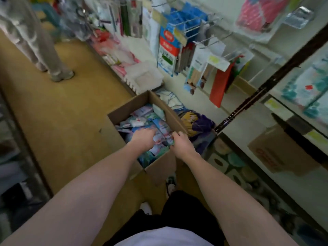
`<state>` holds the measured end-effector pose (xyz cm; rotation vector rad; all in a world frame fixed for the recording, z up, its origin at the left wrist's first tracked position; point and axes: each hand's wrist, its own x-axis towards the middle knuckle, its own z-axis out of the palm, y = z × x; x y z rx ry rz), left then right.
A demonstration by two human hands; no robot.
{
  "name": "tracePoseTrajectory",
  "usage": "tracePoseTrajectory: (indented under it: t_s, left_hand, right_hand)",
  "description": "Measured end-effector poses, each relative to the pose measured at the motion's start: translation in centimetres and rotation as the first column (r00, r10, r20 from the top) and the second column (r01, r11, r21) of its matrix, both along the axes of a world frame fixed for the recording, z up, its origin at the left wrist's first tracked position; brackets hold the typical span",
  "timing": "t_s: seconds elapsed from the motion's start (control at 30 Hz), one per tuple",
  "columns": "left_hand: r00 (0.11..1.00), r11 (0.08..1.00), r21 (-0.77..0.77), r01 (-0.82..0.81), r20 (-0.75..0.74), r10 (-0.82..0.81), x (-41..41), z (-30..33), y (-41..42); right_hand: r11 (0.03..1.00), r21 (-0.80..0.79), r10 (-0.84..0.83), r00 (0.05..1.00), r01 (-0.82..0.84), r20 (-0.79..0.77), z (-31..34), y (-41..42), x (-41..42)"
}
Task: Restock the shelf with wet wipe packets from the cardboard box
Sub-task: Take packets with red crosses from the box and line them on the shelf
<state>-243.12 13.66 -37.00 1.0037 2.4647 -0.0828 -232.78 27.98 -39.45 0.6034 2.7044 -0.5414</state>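
Fingers (pixel 174 134) of both hands grip wet wipe packets (pixel 159 137) inside the cardboard box (pixel 159 166) on the tan aisle floor (pixel 62 112).

Tan, smooth floor (pixel 58 112) left of the left hand (pixel 144 139) and far beyond it. Farther off that way, pale-trousered legs (pixel 44 50) of a standing person. Above and beyond the right hand (pixel 181 144), pale back panel (pixel 257 55) with wire hooks (pixel 209 20) and blurred hanging goods. Right of that hand, dark slotted upright (pixel 248 105) on a slant; past it, brown carton (pixel 269 153) under a shelf edge. Far left, dim shelving (pixel 16 157), blurred. Soft, even indoor light.
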Motion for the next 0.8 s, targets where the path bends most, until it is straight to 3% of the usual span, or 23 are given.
tracePoseTrajectory:
  t_s: [0.43, 0.63, 0.8]
  left_hand:
    - [0.924, 0.937, -0.063, -0.344, 0.155, 0.350, -7.6, -7.2, 1.7]
    - [0.880, 0.904, -0.063, -0.423, 0.211, 0.426, -11.7, -9.2, 2.9]
    - [0.881, 0.898, -0.090, -0.431, 0.172, 0.441, -15.0, -11.4, 3.6]
  right_hand:
    - [0.969, -0.120, 0.235, 0.949, -0.214, 0.211, -8.4, 3.4, -12.8]
    - [0.943, -0.133, 0.328, 0.914, -0.304, 0.240, -10.8, 4.7, -18.6]
    - [0.927, -0.063, 0.376, 0.904, -0.371, 0.205, -12.0, 5.5, -23.6]
